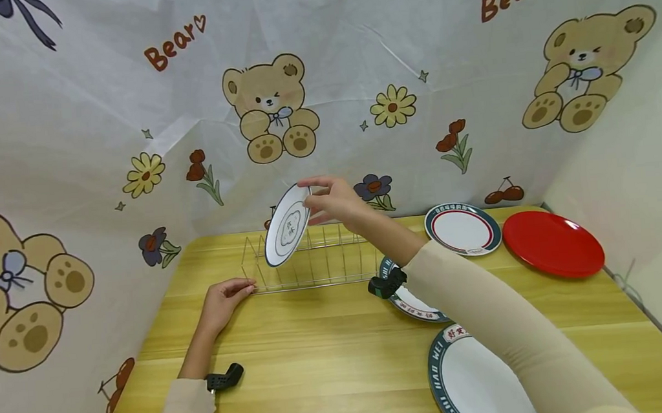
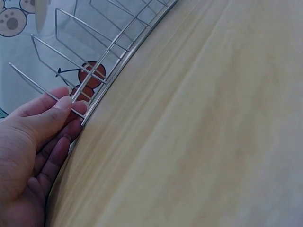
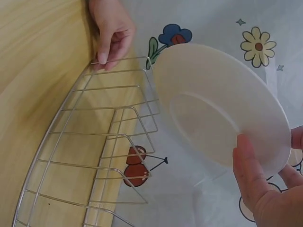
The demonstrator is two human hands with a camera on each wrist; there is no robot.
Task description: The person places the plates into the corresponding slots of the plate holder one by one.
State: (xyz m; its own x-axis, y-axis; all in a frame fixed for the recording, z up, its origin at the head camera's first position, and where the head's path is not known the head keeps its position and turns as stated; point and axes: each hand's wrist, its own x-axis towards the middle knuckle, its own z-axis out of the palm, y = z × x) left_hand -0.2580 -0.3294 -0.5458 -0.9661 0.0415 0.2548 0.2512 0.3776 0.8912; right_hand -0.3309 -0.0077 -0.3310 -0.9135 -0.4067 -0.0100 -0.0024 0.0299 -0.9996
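A wire dish rack (image 1: pixel 324 263) stands at the back of the wooden table. At its front left corner, my left hand (image 1: pixel 225 303) pinches the wire between thumb and fingers, as the left wrist view shows close up. Above the rack's left part, my right hand (image 1: pixel 333 201) grips a white plate (image 1: pixel 287 226) by its upper right edge. The plate is tilted, with a dark rim line and printed characters on its face. In the right wrist view the plain underside of this plate (image 3: pixel 213 109) is seen, apart from the rack's wires.
To the right lie a white plate with a dark lettered rim (image 1: pixel 464 228), a red plate (image 1: pixel 552 244) and, nearer, a large lettered plate (image 1: pixel 485 382). Another plate (image 1: pixel 414 303) is partly hidden by my right arm. A bear-printed cloth (image 1: pixel 319 52) hangs behind the table.
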